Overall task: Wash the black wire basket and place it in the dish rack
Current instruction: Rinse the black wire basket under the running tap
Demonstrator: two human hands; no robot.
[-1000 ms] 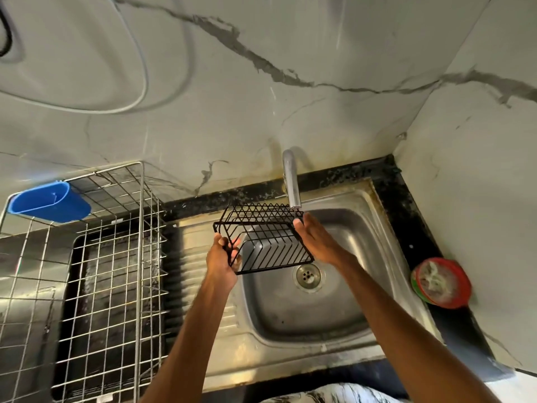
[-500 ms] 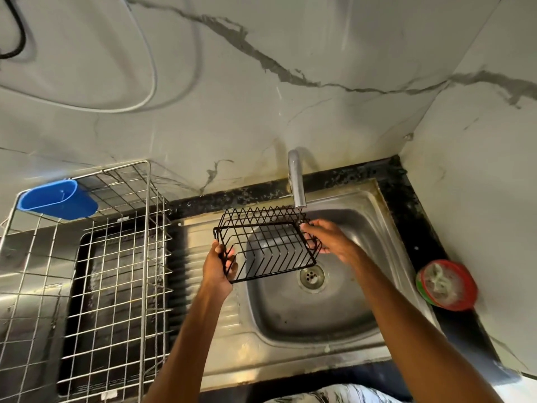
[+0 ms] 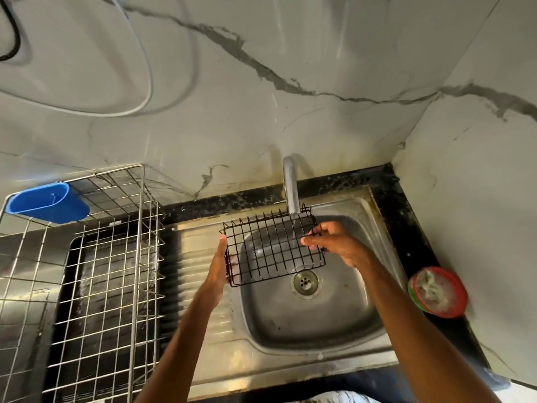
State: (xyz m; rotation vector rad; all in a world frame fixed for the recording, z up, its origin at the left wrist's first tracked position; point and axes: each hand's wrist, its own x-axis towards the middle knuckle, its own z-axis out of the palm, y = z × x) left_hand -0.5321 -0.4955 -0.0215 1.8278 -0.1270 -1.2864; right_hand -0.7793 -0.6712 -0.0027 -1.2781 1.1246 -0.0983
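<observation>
Currently the black rectangular wire basket (image 3: 273,248) hangs over the stainless steel sink (image 3: 319,356), under the chrome tap (image 3: 291,187), its long axis running hand to hand. The left hand (image 3: 216,271) clasps its left end; the right hand (image 3: 334,245) pinches the right rim. The silver wire dish rack (image 3: 116,286) lies leftward, nearer the left hand.

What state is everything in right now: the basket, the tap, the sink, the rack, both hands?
black wire basket: held in the air, not yet racked.
tap: seems on; a thin stream falls through the basket.
sink: drain unplugged.
dish rack: standing beside the sink, blue cup hung on its rim.
left hand: holds the basket's left end.
right hand: pinches the basket's right edge.
</observation>
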